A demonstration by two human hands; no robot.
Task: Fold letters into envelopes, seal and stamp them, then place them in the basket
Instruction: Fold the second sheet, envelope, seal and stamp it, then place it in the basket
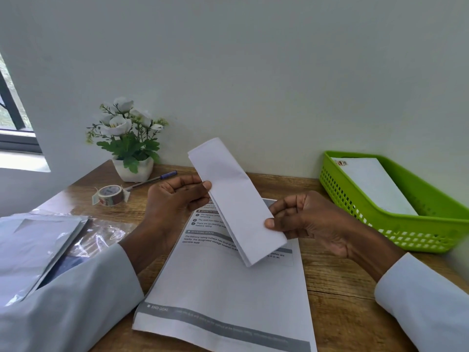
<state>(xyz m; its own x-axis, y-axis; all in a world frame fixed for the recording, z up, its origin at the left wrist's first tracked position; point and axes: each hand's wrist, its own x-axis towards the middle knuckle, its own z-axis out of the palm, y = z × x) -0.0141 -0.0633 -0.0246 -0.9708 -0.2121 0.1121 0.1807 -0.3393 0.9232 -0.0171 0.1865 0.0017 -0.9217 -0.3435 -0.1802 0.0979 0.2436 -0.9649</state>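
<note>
Two hands hold your folded letter (pixel 234 199) above the wooden desk (pixel 335 283): your left hand (pixel 175 199) pinches its left edge, your right hand (pixel 302 219) pinches its lower right edge. Its long axis runs from upper left, toward the wall, down to lower right. A printed sheet (pixel 223 288) lies beneath. One stamped envelope (pixel 373 184) already rests in the green basket (pixel 396 224), at your right.

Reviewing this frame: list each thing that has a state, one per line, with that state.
Folded letter: folded into a strip, held in the air by both hands.
Left hand: pinches the letter's left edge.
Right hand: pinches its lower right edge.
Printed sheet: flat, unfolded on the table.
Green basket: holds one stamped envelope.
Tape roll: lying on the table, end loose.
Pen: capped, lying flat.
</note>
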